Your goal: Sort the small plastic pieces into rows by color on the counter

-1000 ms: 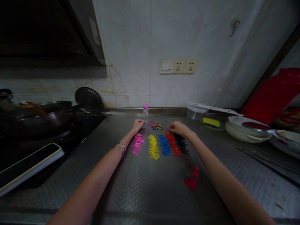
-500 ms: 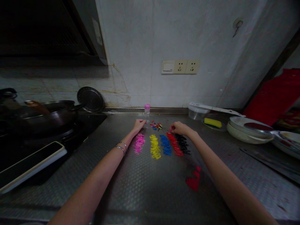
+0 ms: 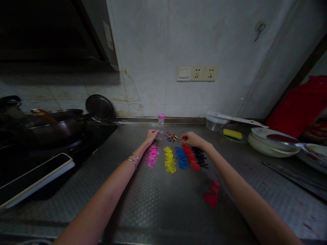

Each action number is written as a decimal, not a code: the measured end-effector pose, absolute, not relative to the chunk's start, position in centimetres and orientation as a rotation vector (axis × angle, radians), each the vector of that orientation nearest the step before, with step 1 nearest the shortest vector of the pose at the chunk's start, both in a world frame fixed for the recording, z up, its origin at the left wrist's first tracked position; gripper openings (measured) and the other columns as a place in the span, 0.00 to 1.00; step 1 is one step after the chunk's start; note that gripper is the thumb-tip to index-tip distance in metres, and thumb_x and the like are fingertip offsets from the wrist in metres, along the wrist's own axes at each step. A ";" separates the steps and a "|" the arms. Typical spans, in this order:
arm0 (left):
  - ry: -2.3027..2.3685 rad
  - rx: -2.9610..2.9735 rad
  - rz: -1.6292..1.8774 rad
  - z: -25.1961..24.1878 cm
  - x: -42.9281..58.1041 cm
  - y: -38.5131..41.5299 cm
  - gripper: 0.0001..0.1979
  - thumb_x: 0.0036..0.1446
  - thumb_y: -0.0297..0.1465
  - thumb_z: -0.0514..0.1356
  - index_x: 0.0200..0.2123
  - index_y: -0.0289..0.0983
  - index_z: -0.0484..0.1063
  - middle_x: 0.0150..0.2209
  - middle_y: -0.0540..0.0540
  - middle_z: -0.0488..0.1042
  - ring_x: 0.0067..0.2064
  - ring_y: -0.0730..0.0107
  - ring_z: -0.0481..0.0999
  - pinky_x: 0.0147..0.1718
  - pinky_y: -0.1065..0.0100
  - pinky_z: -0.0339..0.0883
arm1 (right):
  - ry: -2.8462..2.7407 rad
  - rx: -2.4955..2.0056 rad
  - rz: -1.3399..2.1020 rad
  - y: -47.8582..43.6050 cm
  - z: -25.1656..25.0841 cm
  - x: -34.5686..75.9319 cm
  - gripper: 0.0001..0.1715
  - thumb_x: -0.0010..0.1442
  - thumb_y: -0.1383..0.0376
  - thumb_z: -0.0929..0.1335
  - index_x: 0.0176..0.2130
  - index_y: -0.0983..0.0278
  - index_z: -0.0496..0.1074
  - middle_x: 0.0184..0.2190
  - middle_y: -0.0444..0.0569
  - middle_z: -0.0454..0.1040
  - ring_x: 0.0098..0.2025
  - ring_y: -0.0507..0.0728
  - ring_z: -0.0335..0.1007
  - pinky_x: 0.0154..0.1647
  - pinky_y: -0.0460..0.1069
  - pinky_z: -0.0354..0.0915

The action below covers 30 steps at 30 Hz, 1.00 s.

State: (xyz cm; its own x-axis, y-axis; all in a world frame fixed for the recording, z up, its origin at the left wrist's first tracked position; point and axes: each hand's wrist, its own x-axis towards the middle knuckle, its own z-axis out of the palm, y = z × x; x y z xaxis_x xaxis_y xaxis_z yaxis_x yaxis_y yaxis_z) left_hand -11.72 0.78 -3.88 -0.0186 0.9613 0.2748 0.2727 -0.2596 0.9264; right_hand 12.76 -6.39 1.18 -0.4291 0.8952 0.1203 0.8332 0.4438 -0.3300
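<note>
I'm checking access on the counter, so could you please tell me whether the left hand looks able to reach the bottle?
Probably yes: the left hand is close beside the bottle, and nothing visible stands between them, though whether its fingers hold something is too small to tell.

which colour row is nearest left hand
The pink row, by the left hand; yellow row, blue row, red row and black row sit farther right.

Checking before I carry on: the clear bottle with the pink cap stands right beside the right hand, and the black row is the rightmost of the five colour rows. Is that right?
Not quite: the head view shows the pink-capped clear bottle beside the left hand, not the right hand. The black row is indeed the rightmost of the five.
</note>
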 end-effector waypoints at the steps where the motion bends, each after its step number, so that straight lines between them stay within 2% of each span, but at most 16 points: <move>1: 1.311 1.565 1.321 -3.8 -11.7 0.8 0.14 0.45 0.37 0.55 0.21 0.32 0.73 0.12 0.54 0.58 0.17 0.79 0.55 0.20 0.74 0.48 | -2.421 -1.428 0.335 -6.5 1.3 11.9 0.14 0.46 0.72 0.64 0.34 0.66 0.75 0.27 0.46 0.75 0.29 0.50 0.67 0.29 0.41 0.58; 11: 1.241 1.495 1.334 -3.7 -11.9 0.7 0.13 0.45 0.35 0.54 0.21 0.31 0.72 0.13 0.54 0.58 0.17 0.80 0.56 0.18 0.75 0.49 | -2.571 -1.033 0.349 -7.7 1.8 2.2 0.15 0.45 0.74 0.64 0.33 0.66 0.74 0.24 0.44 0.73 0.26 0.48 0.64 0.27 0.42 0.55; 22: 1.188 1.512 1.373 -3.9 -12.0 0.6 0.14 0.46 0.35 0.54 0.21 0.31 0.72 0.13 0.54 0.59 0.18 0.79 0.57 0.21 0.74 0.51 | -2.584 -1.009 0.327 -8.0 0.6 0.5 0.17 0.46 0.75 0.63 0.35 0.65 0.74 0.28 0.46 0.75 0.27 0.49 0.66 0.29 0.42 0.56; 30: 1.180 1.432 1.379 -3.8 -12.1 0.7 0.14 0.45 0.37 0.54 0.22 0.31 0.72 0.13 0.54 0.58 0.17 0.80 0.55 0.18 0.75 0.48 | -2.576 -0.993 0.351 -8.3 1.0 0.5 0.17 0.46 0.75 0.63 0.36 0.64 0.74 0.28 0.45 0.75 0.27 0.49 0.65 0.29 0.42 0.56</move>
State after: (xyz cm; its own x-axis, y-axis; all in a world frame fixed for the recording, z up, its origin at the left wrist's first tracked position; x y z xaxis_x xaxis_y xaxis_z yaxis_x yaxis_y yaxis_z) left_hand -12.13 0.66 -3.83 -0.0327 0.9697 0.2423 0.0896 -0.2386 0.9670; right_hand 0.46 -8.29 0.96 -0.6900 0.6837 0.2374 0.5953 0.7227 -0.3512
